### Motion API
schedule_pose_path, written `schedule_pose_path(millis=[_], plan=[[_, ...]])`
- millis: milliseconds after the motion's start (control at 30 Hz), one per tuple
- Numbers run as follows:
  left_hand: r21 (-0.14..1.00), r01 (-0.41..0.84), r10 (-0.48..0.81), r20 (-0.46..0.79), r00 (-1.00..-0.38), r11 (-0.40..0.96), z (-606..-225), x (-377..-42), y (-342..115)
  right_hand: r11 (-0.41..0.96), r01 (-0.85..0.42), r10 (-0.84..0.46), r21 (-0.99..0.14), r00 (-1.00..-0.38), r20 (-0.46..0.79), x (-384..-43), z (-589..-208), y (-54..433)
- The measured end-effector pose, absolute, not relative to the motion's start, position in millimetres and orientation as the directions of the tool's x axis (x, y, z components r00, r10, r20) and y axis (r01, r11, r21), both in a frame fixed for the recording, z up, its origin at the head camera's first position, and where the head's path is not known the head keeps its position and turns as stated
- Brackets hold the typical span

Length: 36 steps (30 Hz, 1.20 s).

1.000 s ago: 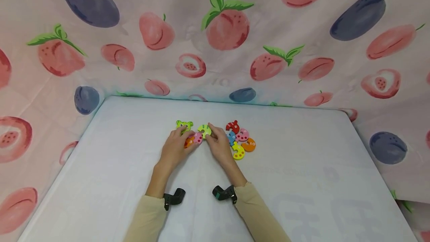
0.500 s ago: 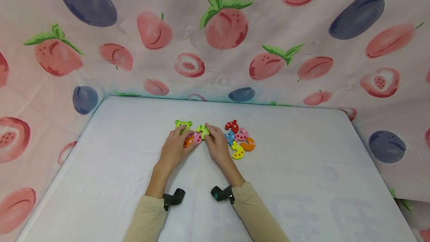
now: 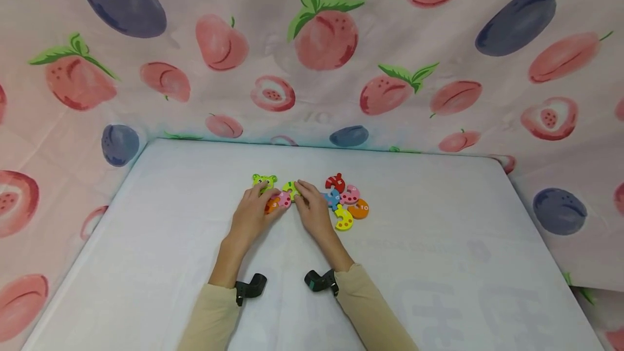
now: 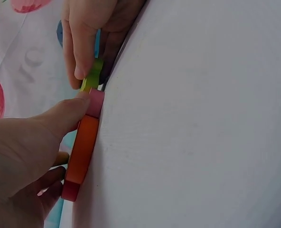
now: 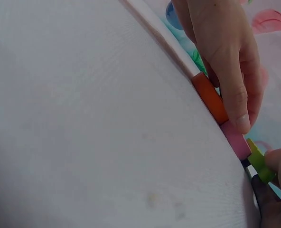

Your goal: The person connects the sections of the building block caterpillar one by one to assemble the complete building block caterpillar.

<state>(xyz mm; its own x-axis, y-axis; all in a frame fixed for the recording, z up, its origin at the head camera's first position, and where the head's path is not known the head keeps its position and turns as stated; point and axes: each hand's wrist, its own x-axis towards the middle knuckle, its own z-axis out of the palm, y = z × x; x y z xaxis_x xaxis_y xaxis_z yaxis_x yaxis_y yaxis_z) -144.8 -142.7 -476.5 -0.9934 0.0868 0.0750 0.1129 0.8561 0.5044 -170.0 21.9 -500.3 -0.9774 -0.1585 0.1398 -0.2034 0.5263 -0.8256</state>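
My left hand (image 3: 249, 211) holds a short row of flat wooden puzzle pieces on the table. Its thumb lies on a pink puzzle piece (image 4: 96, 103), and its other fingers reach round the far side. Beside the pink piece in that row is an orange puzzle piece (image 5: 210, 97), with a red piece (image 4: 71, 190) at the near end in the left wrist view. A green animal-face piece (image 3: 264, 180) shows beyond the left fingers. Between thumb and fingers, my right hand (image 3: 313, 211) pinches a green striped puzzle piece (image 5: 260, 163), slightly raised against the pink piece's end.
Right of the hands lies a loose group: a red piece (image 3: 335, 182), a blue piece (image 3: 333, 199), a pink spotted piece (image 3: 349, 195), an orange piece (image 3: 359, 208) and a yellow piece (image 3: 344, 218). A fruit-print cloth (image 3: 312, 102) hangs behind the white table (image 3: 439, 264).
My right hand has shifted slightly left with the green striped piece, bringing it closer to the pink piece. The left hand stays on its row. The head view has drifted a little.
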Motion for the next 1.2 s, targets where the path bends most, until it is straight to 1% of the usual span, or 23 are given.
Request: schedule_pose_path(millis=[200, 367, 567, 833, 1067, 1200], plan=[[0.498, 0.121, 0.099, 0.072, -0.993, 0.858, -474.6, -145.2, -143.6, 0.545, -0.203, -0.186, -0.813, -0.975, 0.119, -169.6, -499.6, 22.1], [0.502, 0.112, 0.121, 0.015, -0.992, 0.857, -469.1, -144.1, -144.3, 0.553, -0.212, -0.209, -0.806, -0.972, 0.112, -169.5, -498.7, 23.2], [0.499, 0.131, 0.169, -0.032, -0.985, 0.857, -463.7, -142.9, -147.0, 0.578, -0.207, -0.223, -0.789, -0.971, 0.091, -169.5, -497.5, 23.3], [0.49, 0.14, 0.172, -0.021, -0.985, 0.861, -465.6, -143.5, -148.2, 0.587, -0.188, -0.237, -0.787, -0.97, 0.056, -169.7, -495.7, 21.8], [0.479, 0.16, 0.188, -0.01, -0.982, 0.863, -465.8, -143.3, -149.6, 0.622, -0.196, -0.264, -0.758, -0.964, 0.032, -170.6, -496.6, 20.4], [0.45, 0.183, 0.203, 0.004, -0.979, 0.874, -466.4, -144.9, -149.0, 0.583, -0.189, -0.26, -0.79, -0.965, 0.039, -167.7, -493.3, 23.8]])
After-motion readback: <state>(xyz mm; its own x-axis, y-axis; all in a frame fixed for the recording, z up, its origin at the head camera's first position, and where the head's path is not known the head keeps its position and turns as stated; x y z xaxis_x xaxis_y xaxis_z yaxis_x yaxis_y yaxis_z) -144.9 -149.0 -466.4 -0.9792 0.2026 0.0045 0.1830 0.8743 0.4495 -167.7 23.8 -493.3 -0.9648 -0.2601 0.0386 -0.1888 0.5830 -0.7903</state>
